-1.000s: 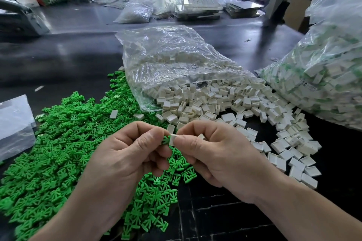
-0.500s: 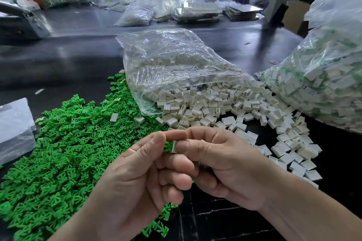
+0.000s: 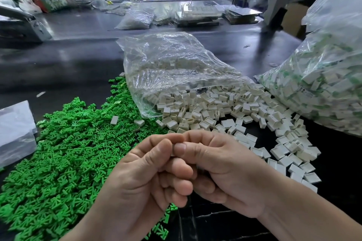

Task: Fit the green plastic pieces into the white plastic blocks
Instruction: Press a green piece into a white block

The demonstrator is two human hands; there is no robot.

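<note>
While I stood by, the left hand (image 3: pixel 141 178) and the right hand (image 3: pixel 225 172) were bunched knuckle to knuckle, every finger curled in. The thumb tips (image 3: pixel 182 147) were pressed end to end under the forefingers. Whatever sat in that pinch was covered by skin, so I could not tell if either hand had hold of a part.

Both hands hung on the near side of the clear bag (image 3: pixel 172 64), just short of its open mouth. The loose white blocks (image 3: pixel 215 107) spilled from that mouth across the dark bench (image 3: pixel 68 60), fanning towards the near right of the bag and passing close beside the right hand. The green pieces (image 3: pixel 64 152) lay in a broad heap to the near left of the bag, running under the left hand, with two stray blocks (image 3: pixel 114 119) on top. Right of the clear bag sat a bigger bag (image 3: pixel 323 84) stuffed with white blocks showing green inside.
</note>
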